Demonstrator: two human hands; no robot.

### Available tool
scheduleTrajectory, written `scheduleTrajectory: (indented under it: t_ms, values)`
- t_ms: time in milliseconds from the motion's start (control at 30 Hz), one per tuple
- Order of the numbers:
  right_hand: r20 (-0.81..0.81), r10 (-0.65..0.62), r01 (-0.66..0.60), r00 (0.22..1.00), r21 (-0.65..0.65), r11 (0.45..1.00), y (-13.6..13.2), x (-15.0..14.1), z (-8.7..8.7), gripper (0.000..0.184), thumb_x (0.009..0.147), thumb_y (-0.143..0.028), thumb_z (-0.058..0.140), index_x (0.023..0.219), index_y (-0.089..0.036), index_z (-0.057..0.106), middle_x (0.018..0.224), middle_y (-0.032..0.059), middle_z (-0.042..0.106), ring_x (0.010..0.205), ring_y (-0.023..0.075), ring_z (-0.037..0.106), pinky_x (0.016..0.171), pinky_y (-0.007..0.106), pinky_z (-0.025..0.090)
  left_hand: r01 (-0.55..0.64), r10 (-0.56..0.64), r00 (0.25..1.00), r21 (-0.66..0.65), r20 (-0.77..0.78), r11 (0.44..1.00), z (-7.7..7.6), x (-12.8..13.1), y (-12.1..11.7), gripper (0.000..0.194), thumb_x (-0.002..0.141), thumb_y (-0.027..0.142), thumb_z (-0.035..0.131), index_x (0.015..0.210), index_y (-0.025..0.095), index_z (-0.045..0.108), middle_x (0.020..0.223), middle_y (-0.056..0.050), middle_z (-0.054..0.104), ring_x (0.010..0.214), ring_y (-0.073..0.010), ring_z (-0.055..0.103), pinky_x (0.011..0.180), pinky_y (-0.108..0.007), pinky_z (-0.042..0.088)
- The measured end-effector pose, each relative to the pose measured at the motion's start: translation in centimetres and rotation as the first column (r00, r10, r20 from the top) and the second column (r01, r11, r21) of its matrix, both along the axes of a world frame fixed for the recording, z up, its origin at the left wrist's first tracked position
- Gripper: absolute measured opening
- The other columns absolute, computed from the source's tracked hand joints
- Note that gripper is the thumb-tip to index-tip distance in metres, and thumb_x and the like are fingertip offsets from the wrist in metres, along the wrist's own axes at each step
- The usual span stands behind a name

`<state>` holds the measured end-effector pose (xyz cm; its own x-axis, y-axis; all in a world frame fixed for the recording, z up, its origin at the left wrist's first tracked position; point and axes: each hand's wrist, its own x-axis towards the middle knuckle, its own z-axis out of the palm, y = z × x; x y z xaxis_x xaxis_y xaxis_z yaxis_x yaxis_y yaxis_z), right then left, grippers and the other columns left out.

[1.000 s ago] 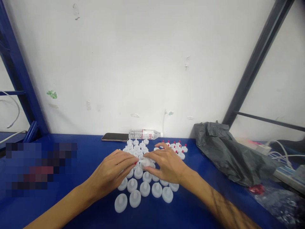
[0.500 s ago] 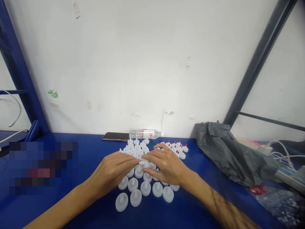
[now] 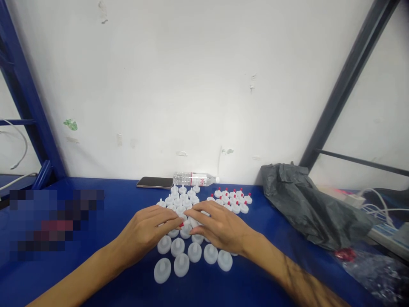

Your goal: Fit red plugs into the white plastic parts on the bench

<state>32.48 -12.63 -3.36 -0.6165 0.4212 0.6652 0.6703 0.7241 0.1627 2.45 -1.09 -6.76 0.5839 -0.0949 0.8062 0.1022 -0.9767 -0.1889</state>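
Observation:
Above a cluster of white nozzle caps (image 3: 194, 252), my two hands meet. My left hand (image 3: 147, 228) pinches a small red tip cap (image 3: 181, 224) between thumb and fingers. Facing it, my right hand (image 3: 223, 226) has its fingers closed around a white nozzle cap (image 3: 194, 222), mostly hidden by the fingers. The red piece is close to the white cap's narrow end; whether they touch I cannot tell. To the right of the cluster, beyond my right hand, stands a group of white caps with red tips (image 3: 235, 207).
At the wall lie a phone (image 3: 154, 183) and a clear plastic bottle (image 3: 194, 179) on its side. A dark grey plastic bag (image 3: 306, 204) sits on the right of the blue table (image 3: 121, 290), near a power strip (image 3: 388, 234) and a clear bag (image 3: 373, 273).
Both hands have shifted slightly to the left. More of the red-tipped caps behind my right hand show, and more of the red tip cap is visible at my left fingertips.

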Motion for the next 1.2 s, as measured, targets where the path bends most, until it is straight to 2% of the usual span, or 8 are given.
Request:
scheduleTrajectory:
  t_ms: [267,367,500,700,833,1033,1133,1200]
  values:
    - [0.003,0.046,-0.046,0.999,-0.025,0.999,-0.4,-0.4,-0.1,0.035,0.136,-0.035,0.068,0.166,-0.017,0.077,0.136,0.0175,0.095,0.116,0.0283,0.093,0.112,0.040,0.080,-0.038,0.037,0.997,-0.009,-0.065,0.999,-0.4,-0.2,-0.7,0.030,0.119,0.006,0.071,0.121,0.031,0.087,0.095,-0.001,0.091,0.075,-0.0210,0.086,0.066,-0.032,0.068]
    - [0.011,0.084,-0.083,0.996,-0.041,0.996,-0.3,-0.4,-0.3,0.036,0.137,-0.036,0.065,0.169,-0.019,0.074,0.135,0.0153,0.097,0.114,0.0280,0.093,0.113,0.041,0.080,-0.046,0.044,0.996,-0.037,-0.073,0.998,-0.9,-0.3,-0.5,0.036,0.112,0.003,0.073,0.124,0.034,0.086,0.097,0.002,0.093,0.073,-0.0208,0.087,0.066,-0.032,0.069]
    - [0.012,0.047,-0.046,0.999,-0.077,0.996,-0.1,-0.4,-0.4,0.036,0.138,-0.038,0.063,0.168,-0.023,0.076,0.137,0.0137,0.097,0.116,0.0278,0.093,0.111,0.041,0.081,-0.045,0.045,0.997,-0.011,-0.062,0.999,-1.1,0.0,-0.1,0.040,0.117,0.003,0.065,0.132,0.034,0.085,0.099,0.000,0.095,0.075,-0.0212,0.089,0.074,-0.033,0.073]
    - [-0.030,-0.039,0.038,0.999,-0.035,0.999,0.7,0.9,0.5,0.027,0.132,-0.037,0.073,0.155,-0.031,0.085,0.137,0.0122,0.096,0.118,0.0307,0.093,0.108,0.048,0.081,-0.059,0.060,0.998,0.048,-0.003,0.997,1.9,0.6,-0.3,0.027,0.125,0.010,0.065,0.130,0.027,0.084,0.097,-0.002,0.095,0.076,-0.0214,0.090,0.069,-0.031,0.070]
    - [-0.110,-0.179,0.178,0.978,-0.020,0.984,1.3,3.4,1.6,0.017,0.128,-0.028,0.073,0.135,-0.027,0.089,0.129,0.0126,0.095,0.117,0.0317,0.092,0.107,0.050,0.079,-0.165,0.162,0.986,0.073,0.044,0.984,3.9,-0.2,0.1,0.024,0.127,0.013,0.066,0.124,0.025,0.087,0.097,-0.002,0.096,0.076,-0.0203,0.090,0.073,-0.030,0.070]
    - [-0.089,-0.473,0.446,0.877,-0.218,0.868,1.6,6.6,2.7,0.009,0.126,-0.029,0.080,0.123,-0.026,0.087,0.111,0.0071,0.095,0.108,0.0298,0.090,0.117,0.050,0.072,-0.321,0.328,0.941,-0.081,0.087,0.943,4.1,-1.6,1.6,0.032,0.126,0.022,0.063,0.107,0.023,0.089,0.094,-0.002,0.096,0.080,-0.0203,0.091,0.078,-0.029,0.069]
    - [-0.047,-0.462,0.440,0.886,-0.233,0.867,2.1,7.3,2.3,0.010,0.126,-0.029,0.083,0.119,-0.025,0.088,0.118,0.0097,0.096,0.115,0.0326,0.090,0.118,0.051,0.069,-0.378,0.393,0.919,-0.199,0.041,0.904,3.8,-2.1,2.2,0.036,0.125,0.031,0.061,0.105,0.025,0.091,0.095,-0.003,0.097,0.082,-0.0224,0.091,0.080,-0.032,0.069]
    - [-0.034,-0.427,0.411,0.903,-0.210,0.887,2.5,7.5,1.8,0.012,0.124,-0.032,0.087,0.115,-0.025,0.089,0.119,0.0104,0.095,0.116,0.0343,0.089,0.114,0.052,0.068,-0.449,0.460,0.887,-0.292,-0.036,0.844,3.8,-2.4,2.6,0.039,0.123,0.038,0.060,0.105,0.027,0.092,0.100,-0.005,0.098,0.087,-0.0259,0.092,0.083,-0.036,0.070]
